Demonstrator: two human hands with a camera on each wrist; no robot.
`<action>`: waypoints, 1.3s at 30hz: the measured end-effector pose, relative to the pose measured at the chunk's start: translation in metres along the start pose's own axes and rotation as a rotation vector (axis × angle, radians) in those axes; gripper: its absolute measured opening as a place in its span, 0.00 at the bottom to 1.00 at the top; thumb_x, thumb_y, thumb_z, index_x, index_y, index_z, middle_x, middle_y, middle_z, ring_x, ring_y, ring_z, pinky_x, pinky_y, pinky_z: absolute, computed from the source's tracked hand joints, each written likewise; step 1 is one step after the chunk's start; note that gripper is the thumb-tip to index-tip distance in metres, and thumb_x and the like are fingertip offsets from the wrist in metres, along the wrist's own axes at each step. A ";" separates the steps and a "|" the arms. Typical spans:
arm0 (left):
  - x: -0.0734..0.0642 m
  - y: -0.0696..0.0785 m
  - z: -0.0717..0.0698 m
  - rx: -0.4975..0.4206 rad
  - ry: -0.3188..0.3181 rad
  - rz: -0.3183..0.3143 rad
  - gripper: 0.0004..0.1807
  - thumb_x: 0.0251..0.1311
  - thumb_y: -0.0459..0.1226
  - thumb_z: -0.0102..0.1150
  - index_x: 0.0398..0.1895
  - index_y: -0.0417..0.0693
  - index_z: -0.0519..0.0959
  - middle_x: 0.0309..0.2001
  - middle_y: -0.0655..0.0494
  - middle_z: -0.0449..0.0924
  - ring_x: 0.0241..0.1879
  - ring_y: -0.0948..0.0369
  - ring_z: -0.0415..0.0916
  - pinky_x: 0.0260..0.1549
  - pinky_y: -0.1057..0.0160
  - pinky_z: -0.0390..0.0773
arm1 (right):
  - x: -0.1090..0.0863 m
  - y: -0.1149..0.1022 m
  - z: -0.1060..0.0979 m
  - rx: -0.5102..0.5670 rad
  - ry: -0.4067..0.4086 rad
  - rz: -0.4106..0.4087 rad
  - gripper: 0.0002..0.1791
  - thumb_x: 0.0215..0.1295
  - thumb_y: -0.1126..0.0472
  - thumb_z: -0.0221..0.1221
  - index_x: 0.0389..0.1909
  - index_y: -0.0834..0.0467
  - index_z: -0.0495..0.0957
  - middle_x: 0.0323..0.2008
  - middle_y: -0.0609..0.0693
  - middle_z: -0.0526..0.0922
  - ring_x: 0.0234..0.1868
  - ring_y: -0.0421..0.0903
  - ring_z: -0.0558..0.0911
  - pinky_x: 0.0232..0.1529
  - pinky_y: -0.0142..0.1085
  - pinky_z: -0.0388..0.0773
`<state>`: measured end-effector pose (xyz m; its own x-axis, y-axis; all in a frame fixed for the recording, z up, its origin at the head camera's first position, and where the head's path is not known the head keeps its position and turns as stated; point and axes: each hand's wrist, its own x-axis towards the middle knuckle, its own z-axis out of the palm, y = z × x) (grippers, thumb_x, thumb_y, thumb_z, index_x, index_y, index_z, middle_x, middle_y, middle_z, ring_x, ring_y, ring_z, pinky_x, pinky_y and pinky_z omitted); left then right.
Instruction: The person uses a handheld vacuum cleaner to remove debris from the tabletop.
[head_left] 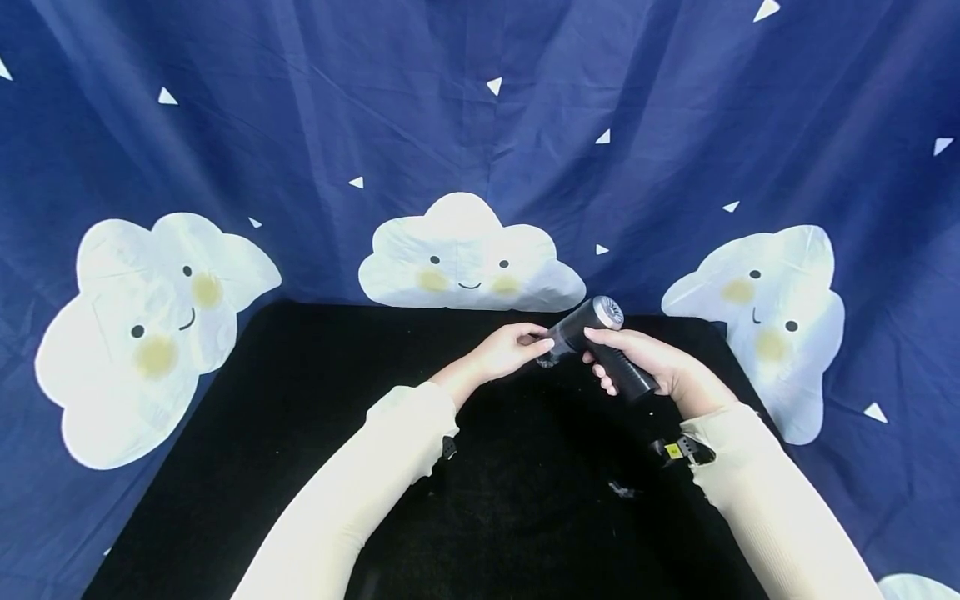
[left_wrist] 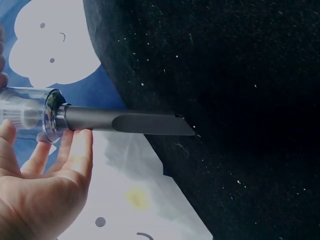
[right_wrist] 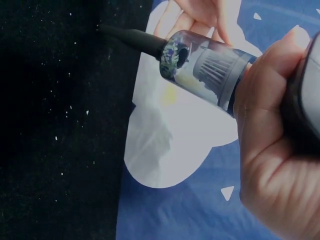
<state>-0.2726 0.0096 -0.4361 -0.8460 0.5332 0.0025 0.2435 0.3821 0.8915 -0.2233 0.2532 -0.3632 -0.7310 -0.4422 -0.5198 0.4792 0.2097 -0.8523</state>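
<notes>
A black handheld vacuum cleaner point(head_left: 579, 323) with a silver vented end is held over the far right part of the black-covered table. My right hand point(head_left: 648, 357) grips its handle point(head_left: 621, 369). My left hand point(head_left: 508, 350) holds the front, its thumb and fingers at the clear dust cup point(left_wrist: 30, 95) and the base of the dark slanted nozzle point(left_wrist: 145, 122). In the right wrist view, colourful bits point(right_wrist: 170, 62) lie inside the cup near the nozzle end, and a ribbed filter point(right_wrist: 215, 72) shows behind them. The nozzle tip points out over the black cloth.
Small pale specks point(right_wrist: 87, 112) dot the black cloth point(head_left: 315, 417). A small shiny scrap point(head_left: 622, 490) lies on it at the front right. A blue curtain point(head_left: 420, 108) with white smiling clouds hangs round the table's back and sides.
</notes>
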 end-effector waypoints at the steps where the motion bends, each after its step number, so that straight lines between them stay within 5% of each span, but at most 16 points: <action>1: 0.000 0.000 0.000 0.005 -0.003 0.001 0.25 0.71 0.50 0.57 0.61 0.45 0.77 0.44 0.50 0.86 0.45 0.59 0.82 0.47 0.62 0.76 | 0.000 0.000 0.000 0.001 -0.001 0.001 0.26 0.77 0.43 0.48 0.46 0.66 0.68 0.24 0.50 0.75 0.22 0.41 0.76 0.27 0.33 0.78; 23: -0.001 0.001 -0.012 0.040 -0.023 -0.027 0.27 0.70 0.52 0.57 0.64 0.46 0.76 0.48 0.50 0.85 0.47 0.59 0.81 0.52 0.58 0.76 | 0.007 -0.005 0.003 -0.005 -0.014 -0.001 0.26 0.77 0.43 0.48 0.45 0.66 0.69 0.24 0.49 0.74 0.21 0.40 0.76 0.27 0.32 0.78; 39: -0.001 0.015 0.020 -0.042 -0.016 0.001 0.24 0.70 0.47 0.59 0.61 0.41 0.76 0.47 0.47 0.85 0.45 0.61 0.81 0.47 0.64 0.77 | -0.022 -0.009 -0.018 -0.050 -0.032 0.066 0.24 0.77 0.44 0.49 0.44 0.65 0.71 0.23 0.50 0.74 0.20 0.41 0.76 0.26 0.33 0.79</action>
<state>-0.2590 0.0298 -0.4314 -0.8378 0.5459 -0.0033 0.2241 0.3494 0.9098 -0.2202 0.2765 -0.3453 -0.6821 -0.4536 -0.5735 0.5004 0.2822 -0.8185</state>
